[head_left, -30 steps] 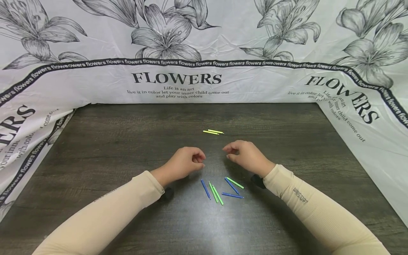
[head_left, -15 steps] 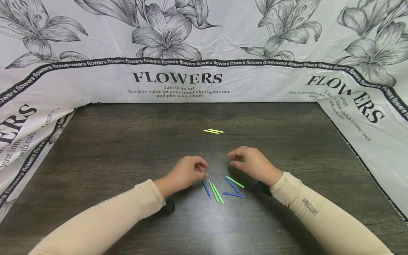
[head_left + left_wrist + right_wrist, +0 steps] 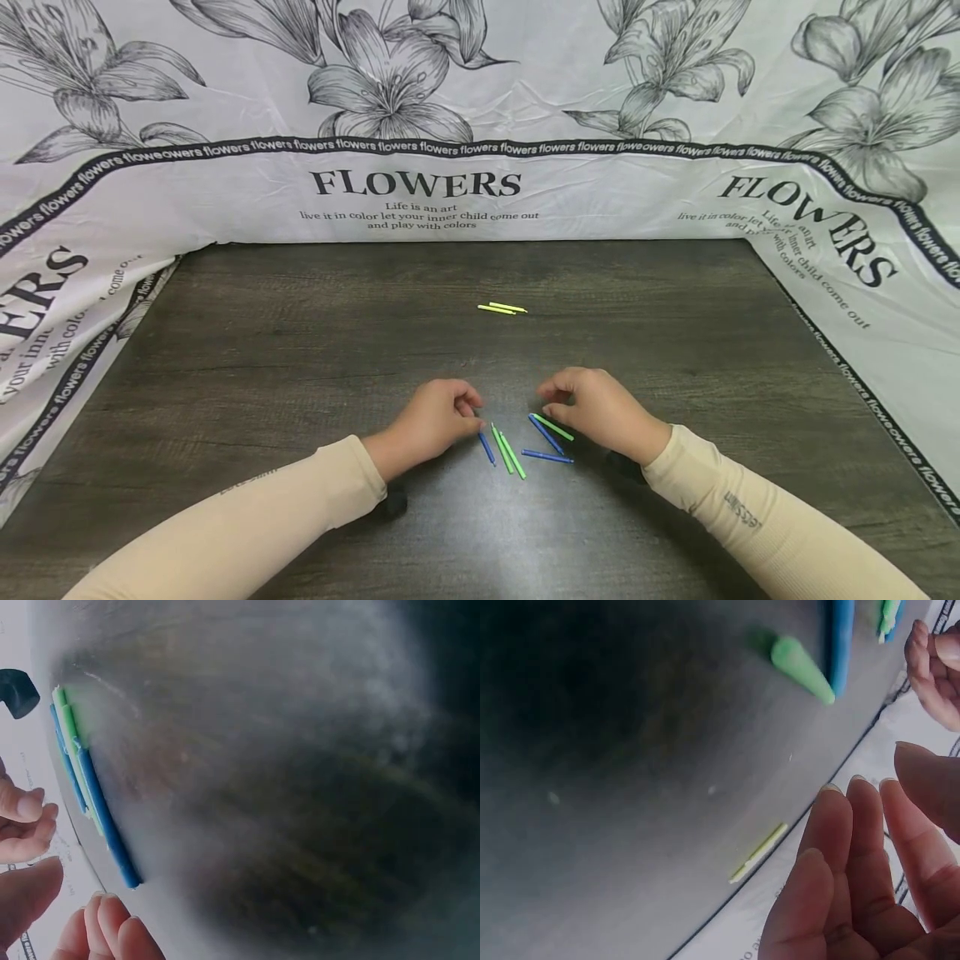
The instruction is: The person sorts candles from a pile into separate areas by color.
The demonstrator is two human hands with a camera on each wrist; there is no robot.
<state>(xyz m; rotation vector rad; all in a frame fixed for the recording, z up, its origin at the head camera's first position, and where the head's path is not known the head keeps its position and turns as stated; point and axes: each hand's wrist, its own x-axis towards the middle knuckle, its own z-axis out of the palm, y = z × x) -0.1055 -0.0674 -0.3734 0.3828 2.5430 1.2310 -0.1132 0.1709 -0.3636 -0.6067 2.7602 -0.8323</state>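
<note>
My left hand [image 3: 431,421] hovers over the dark table, thumb tip right at the far end of a thin blue candle [image 3: 488,451]. The left wrist view shows its thumb and fingers spread apart, fingertips close to the blue candle [image 3: 109,817]. Beside that lie two green candles [image 3: 513,457]. My right hand [image 3: 603,414] stays relaxed, fingers loosely bent with nothing between them, just beyond a green candle [image 3: 555,428]. Against this one lies a blue candle [image 3: 546,435], and a second blue candle [image 3: 547,457] lies nearer me.
Two yellow candles [image 3: 497,310] lie together farther back on the dark wood-grain table [image 3: 300,308]. White flower-printed cloth [image 3: 615,200] hangs behind the table and along both sides.
Both hands have come nearer to me and lower, the left thumb reaching the far end of the left blue candle, the right hand nearing the right green candle. The candles have stayed put.
</note>
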